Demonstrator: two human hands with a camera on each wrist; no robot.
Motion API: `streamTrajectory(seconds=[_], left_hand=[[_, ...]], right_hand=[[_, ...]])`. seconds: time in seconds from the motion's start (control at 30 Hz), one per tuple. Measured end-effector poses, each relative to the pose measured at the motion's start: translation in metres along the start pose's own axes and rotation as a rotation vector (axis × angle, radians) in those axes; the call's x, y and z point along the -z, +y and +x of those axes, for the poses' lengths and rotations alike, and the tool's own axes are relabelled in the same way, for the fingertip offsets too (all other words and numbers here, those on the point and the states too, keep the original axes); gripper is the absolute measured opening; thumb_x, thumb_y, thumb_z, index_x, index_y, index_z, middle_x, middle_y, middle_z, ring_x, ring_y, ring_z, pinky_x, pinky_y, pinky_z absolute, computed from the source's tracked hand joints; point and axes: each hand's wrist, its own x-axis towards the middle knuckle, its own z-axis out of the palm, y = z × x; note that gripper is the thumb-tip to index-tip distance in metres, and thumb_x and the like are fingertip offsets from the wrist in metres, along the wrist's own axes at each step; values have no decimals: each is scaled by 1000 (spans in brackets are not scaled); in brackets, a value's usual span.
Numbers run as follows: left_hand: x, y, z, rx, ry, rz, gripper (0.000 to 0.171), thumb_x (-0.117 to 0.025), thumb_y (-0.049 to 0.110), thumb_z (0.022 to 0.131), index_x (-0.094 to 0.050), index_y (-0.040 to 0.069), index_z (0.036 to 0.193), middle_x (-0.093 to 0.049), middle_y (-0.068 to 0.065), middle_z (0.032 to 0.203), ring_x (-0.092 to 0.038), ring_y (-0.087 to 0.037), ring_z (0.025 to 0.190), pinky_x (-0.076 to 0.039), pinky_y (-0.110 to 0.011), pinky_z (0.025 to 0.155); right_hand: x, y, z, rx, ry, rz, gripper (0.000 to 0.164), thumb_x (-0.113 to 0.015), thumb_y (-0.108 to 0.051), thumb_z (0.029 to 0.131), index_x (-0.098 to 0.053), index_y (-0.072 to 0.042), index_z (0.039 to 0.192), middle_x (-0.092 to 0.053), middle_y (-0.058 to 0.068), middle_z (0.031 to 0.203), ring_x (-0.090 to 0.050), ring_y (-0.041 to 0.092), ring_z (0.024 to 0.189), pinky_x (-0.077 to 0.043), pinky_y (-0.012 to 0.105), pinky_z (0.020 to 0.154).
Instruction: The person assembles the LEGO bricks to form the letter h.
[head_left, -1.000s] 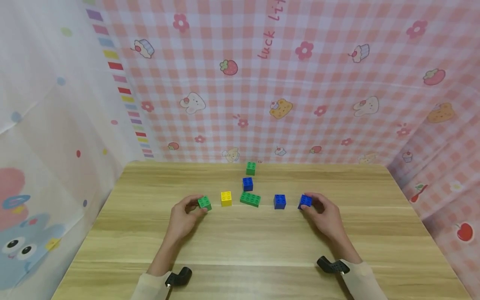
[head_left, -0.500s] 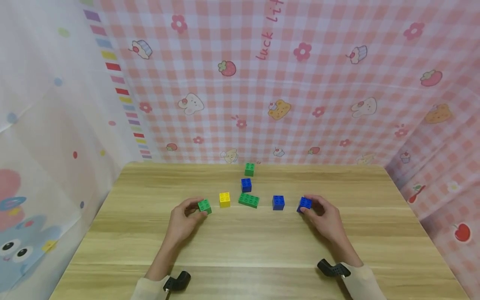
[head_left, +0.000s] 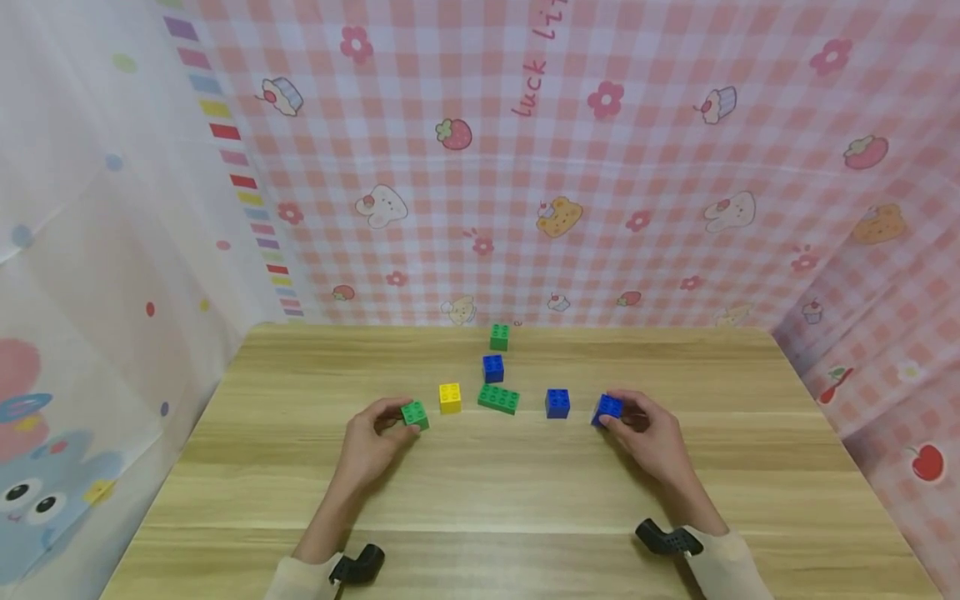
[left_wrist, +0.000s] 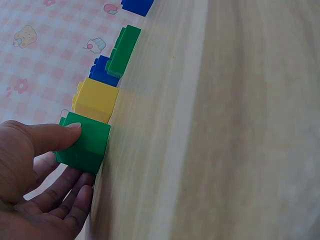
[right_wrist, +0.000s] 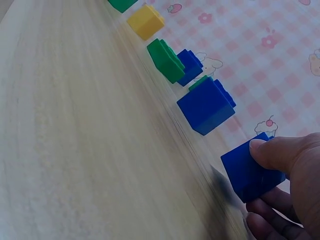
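Note:
My left hand [head_left: 372, 442] pinches a green square toy brick [left_wrist: 87, 145] between thumb and fingers, left of a yellow brick [head_left: 450, 398]. At the right end of the row, my right hand [head_left: 651, 433] grips a blue brick [right_wrist: 252, 167] with the thumb on its near face. In the right wrist view a shadow lies on the table beneath this brick. Just left of it stands another blue brick [head_left: 557, 403], untouched. A long green brick [head_left: 498, 398] lies in the middle, studs up.
Behind the long green brick stand a blue brick [head_left: 492, 368] and, farther back, a small green brick [head_left: 499, 337]. The wooden table [head_left: 480, 492] ends at a pink checked cloth [head_left: 480, 183]. Black wrist mounts [head_left: 358, 566] sit on both sleeves.
My left hand has shifted slightly right and nearer with the green brick. My right hand has moved its blue brick slightly left and nearer. The other bricks stay put.

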Motion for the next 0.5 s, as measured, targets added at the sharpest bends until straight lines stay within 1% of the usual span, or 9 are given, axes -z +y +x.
streamTrajectory(seconds=[0.2, 0.37, 0.5], left_hand=[[-3, 2, -2, 6, -3, -13, 41, -80, 9, 88, -69, 12, 127, -71, -10, 121, -67, -27, 112, -54, -44, 105], [-7, 1, -3, -14, -5, -19, 41, -81, 8, 87, -69, 10, 126, -72, -11, 120, -68, -28, 111, -53, -48, 107], [-8, 2, -4, -17, -9, -12, 40, -81, 9, 87, -70, 11, 125, -72, -10, 118, -68, -27, 111, -53, -48, 107]], right_hand=[[-1, -3, -3, 10, -12, 5, 40, -74, -27, 96, -66, -14, 132, -71, 15, 117, -68, 25, 102, -53, 12, 84], [-1, -6, -5, 18, -15, 6, 39, -74, -28, 96, -66, -14, 132, -71, 14, 118, -68, 25, 104, -55, 15, 86], [-2, -8, -7, 8, -32, 12, 39, -73, -28, 96, -66, -16, 133, -70, 13, 120, -67, 24, 106, -54, 13, 87]])
